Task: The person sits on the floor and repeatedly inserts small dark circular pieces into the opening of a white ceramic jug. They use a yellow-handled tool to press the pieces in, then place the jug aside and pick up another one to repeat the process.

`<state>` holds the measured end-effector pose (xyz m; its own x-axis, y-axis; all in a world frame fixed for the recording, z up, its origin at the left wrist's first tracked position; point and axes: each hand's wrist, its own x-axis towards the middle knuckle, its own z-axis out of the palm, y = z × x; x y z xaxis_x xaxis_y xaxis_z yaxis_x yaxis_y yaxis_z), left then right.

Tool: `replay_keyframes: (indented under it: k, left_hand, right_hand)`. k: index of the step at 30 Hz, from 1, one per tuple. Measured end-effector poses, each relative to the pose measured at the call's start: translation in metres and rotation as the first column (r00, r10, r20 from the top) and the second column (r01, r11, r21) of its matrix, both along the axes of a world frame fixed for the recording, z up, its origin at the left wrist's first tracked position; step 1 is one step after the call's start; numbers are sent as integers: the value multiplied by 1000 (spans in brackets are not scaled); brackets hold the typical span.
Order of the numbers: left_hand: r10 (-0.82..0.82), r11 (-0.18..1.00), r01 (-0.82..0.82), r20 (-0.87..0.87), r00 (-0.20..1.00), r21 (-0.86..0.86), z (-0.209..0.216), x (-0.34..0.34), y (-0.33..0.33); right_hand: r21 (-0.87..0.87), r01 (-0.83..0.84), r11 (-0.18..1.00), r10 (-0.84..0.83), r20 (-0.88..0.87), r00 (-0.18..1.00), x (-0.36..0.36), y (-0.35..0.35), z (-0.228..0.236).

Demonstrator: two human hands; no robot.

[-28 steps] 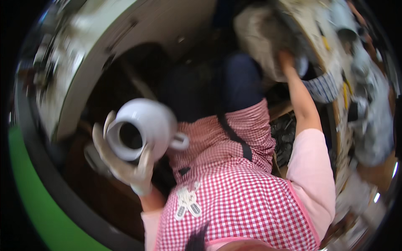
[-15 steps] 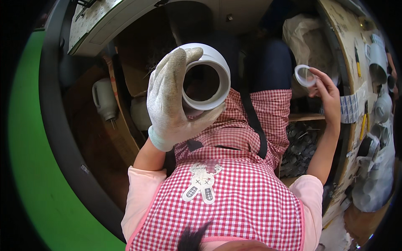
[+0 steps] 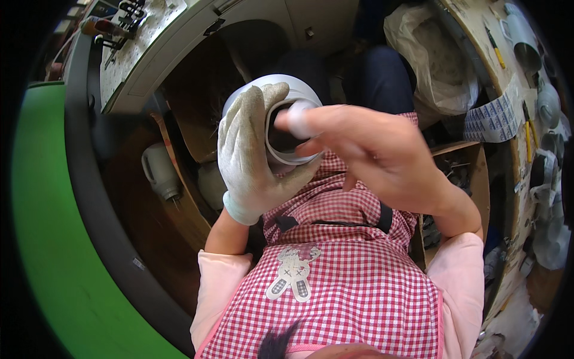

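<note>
My left hand (image 3: 245, 149), in a whitish glove with grey-brown stains, grips a white cylindrical plastic vessel (image 3: 272, 84) by its side. The vessel's round mouth faces up towards me and its inside looks dark. My right hand (image 3: 382, 155) is bare and reaches across from the right, its fingers at that mouth. Pinched at its fingertips is a small whitish, see-through cap (image 3: 301, 119), smeared by motion. Whether the cap touches the rim I cannot tell. Part of the rim's right side is hidden behind the right fingers.
On the right, a bench (image 3: 508, 179) carries yellow-handled tools (image 3: 496, 48) and several grey jugs (image 3: 523, 45). A plastic bag (image 3: 436, 72) sits beyond my knees. A cardboard box (image 3: 478, 173) holds dark pieces. A grey jug (image 3: 160, 172) lies at left, near a green surface (image 3: 72, 239).
My right hand has swung left from the far right, bringing the small cap to the vessel's mouth. My left hand still holds the vessel, slightly lower in view. The view has shifted a little.
</note>
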<state>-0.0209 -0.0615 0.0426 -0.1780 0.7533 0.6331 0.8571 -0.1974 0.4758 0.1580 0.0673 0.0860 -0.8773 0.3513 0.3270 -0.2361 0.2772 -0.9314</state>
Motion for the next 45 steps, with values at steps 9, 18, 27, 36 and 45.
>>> replay_keyframes:
  k: [9,18,27,36,45]
  left_hand:
    - [3,999,-8,-96,995,-46,-6,5,-1]
    - [-48,992,44,-27,998,-119,6,36,-4]
    - [50,998,-43,-205,977,41,6,-9,3]
    - [68,928,-51,35,997,-368,-80,-14,-58]
    - [52,990,-26,186,981,-137,-101,4,-31]
  right_hand:
    - [707,131,695,-259,77,963,-26,-18,-22]
    - [539,-122,834,-23,255,967,5,0,-22]
    - [184,666,723,-662,-89,744,25,2,-68]
    - [62,603,796,-600,-52,798,81,35,-82]
    - [763,166,625,-778,627,47,378,18,-203]
